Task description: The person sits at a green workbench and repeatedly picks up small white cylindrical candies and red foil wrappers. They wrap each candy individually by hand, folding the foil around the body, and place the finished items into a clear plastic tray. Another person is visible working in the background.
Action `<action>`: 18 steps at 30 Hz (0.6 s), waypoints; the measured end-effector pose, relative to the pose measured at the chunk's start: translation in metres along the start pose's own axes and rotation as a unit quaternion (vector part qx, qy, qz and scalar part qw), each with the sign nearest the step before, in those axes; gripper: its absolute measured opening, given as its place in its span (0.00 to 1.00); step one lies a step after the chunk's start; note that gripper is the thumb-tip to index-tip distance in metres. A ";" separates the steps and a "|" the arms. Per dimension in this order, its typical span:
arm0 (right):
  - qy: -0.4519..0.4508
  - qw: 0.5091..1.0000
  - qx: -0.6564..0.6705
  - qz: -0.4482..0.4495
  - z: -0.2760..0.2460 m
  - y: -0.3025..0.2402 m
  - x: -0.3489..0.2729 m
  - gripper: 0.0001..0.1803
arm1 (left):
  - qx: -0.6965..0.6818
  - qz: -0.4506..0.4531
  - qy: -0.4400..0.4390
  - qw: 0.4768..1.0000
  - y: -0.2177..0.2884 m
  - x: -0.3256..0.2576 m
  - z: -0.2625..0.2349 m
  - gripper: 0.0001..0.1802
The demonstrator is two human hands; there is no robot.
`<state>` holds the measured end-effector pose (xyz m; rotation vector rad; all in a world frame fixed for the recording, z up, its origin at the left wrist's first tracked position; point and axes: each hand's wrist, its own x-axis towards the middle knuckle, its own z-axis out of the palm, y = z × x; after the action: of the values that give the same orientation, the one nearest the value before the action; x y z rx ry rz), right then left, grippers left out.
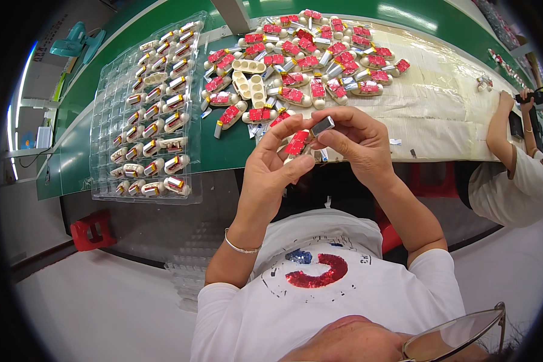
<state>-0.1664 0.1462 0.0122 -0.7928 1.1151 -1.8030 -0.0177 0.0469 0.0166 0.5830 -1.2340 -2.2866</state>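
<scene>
My left hand (270, 166) grips a cream oval casing with a red board on it (297, 142), near the table's front edge. Between the thumb and fingers of my right hand (362, 145) is a small silver block, like a pouch battery cell (323, 125), held just above and right of the red board. Whether wires join the two is too small to make out. Beyond my hands lies a loose pile of similar casings with red boards (292, 95), many with silver cells attached. Among them are bare cream pieces with round hollows (249, 66).
To the left, a clear plastic tray (107, 99) holds rows of casings with silver cells. White covering (428, 102) lies over the green table (223, 151). A teal fan (72, 41) and red stool (92, 231) are at left. Another person's arm (499, 127) rests at the right.
</scene>
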 end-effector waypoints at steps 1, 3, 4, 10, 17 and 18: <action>-0.001 0.999 -0.043 -0.030 0.000 0.000 0.001 0.16 | 0.009 0.013 0.005 1.000 0.001 0.000 0.002 0.24; -0.003 0.988 -0.129 -0.089 -0.001 0.000 0.003 0.16 | 0.022 0.026 0.018 0.999 0.001 0.000 0.001 0.26; -0.013 0.979 -0.172 -0.108 -0.001 -0.001 0.004 0.17 | 0.026 0.027 0.026 0.999 -0.002 0.000 -0.002 0.25; -0.056 0.928 -0.328 -0.169 0.000 -0.014 0.005 0.21 | 0.022 0.029 0.033 0.999 -0.009 -0.001 -0.008 0.20; -0.060 0.882 -0.397 -0.247 0.001 -0.023 0.017 0.22 | 0.042 0.060 0.028 0.997 -0.004 -0.006 0.000 0.19; -0.062 0.873 -0.408 -0.260 0.000 -0.024 0.017 0.23 | 0.042 0.069 0.027 0.996 -0.004 -0.006 0.001 0.19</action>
<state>-0.1818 0.1363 0.0355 -1.8253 1.7173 -1.6095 -0.0142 0.0528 0.0140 0.5667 -1.3088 -2.1002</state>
